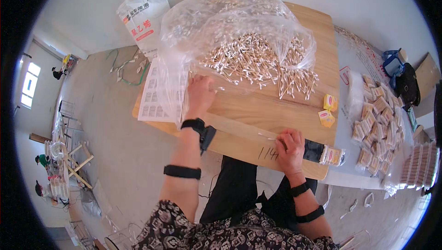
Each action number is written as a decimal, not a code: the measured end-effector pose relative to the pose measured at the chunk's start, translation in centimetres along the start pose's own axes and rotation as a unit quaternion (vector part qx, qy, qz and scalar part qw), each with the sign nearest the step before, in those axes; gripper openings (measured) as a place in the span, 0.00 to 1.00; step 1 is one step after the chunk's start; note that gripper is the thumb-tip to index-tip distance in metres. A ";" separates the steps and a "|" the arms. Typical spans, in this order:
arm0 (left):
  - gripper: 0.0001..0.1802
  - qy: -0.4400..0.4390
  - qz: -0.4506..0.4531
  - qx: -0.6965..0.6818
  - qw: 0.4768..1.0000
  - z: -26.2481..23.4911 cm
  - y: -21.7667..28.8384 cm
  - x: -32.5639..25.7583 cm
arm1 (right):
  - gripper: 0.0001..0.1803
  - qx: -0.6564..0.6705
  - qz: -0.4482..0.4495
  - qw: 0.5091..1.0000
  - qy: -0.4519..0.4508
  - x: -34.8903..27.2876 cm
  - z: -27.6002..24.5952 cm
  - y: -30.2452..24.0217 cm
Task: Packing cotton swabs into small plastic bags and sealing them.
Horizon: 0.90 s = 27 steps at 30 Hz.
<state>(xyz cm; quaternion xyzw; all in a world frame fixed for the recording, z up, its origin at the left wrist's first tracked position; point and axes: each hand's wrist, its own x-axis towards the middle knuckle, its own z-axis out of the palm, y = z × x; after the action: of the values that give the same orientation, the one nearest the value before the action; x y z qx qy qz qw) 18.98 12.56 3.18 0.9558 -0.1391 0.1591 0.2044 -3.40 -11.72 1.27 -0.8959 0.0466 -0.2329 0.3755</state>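
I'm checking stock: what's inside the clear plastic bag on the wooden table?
White-tipped wooden cotton swabs show at the mouth of the bag and through it; anything deeper is covered.

Bright, diffuse light fills the room; the window at far left glares white; pale sheen veils the plastic bag; straight edges curve toward the dark, blue-fringed rim.

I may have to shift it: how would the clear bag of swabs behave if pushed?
The bag would likely crumple, looking thin and wrinkled. Its swabs would probably spill, lying loose and uncovered at its near side.
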 end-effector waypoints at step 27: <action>0.13 -0.130 0.040 -0.022 0.990 8.2 16.4 -0.9 | 0.08 0.028 -0.004 1.000 0.011 0.4 -0.4 0.0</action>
<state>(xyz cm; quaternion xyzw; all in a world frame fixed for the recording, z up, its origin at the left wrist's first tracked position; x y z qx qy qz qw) 14.74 -5.24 1.50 0.9572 -0.2061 0.0383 0.1993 -3.27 -12.09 1.65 -0.8825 0.0409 -0.2457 0.3989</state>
